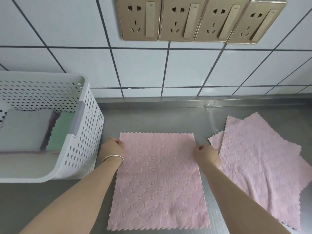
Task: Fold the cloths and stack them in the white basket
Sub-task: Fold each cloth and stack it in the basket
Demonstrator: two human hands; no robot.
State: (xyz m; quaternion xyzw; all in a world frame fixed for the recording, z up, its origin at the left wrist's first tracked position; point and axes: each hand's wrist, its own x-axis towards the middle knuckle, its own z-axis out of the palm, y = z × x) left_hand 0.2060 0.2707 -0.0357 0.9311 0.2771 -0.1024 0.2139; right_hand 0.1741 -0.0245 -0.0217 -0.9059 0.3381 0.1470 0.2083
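I see the steel surface [152, 119] running under a white tiled wall [67, 31], and the wall carries four gold socket plates [202, 21] at 12 o'clock. At 9 o'clock stands the white basket [84, 132], perforated, and inside it lie folded cloths: a grey cloth [23, 130] and a green cloth [59, 132] beside it, with a dark edge showing between them. In the middle, from the centre down to 6 o'clock, a pink cloth [158, 183] lies flat and unfolded on the surface. At 3 o'clock there is a pile of pink cloths [261, 162], spread loosely one over another, just beside the middle cloth. My left hand [113, 147] pinches the left side of the pink cloth near its far corner, fingers curled on the edge. My right hand [206, 153] pinches the right side in the same way. A silver bracelet [113, 157] sits on the left wrist.
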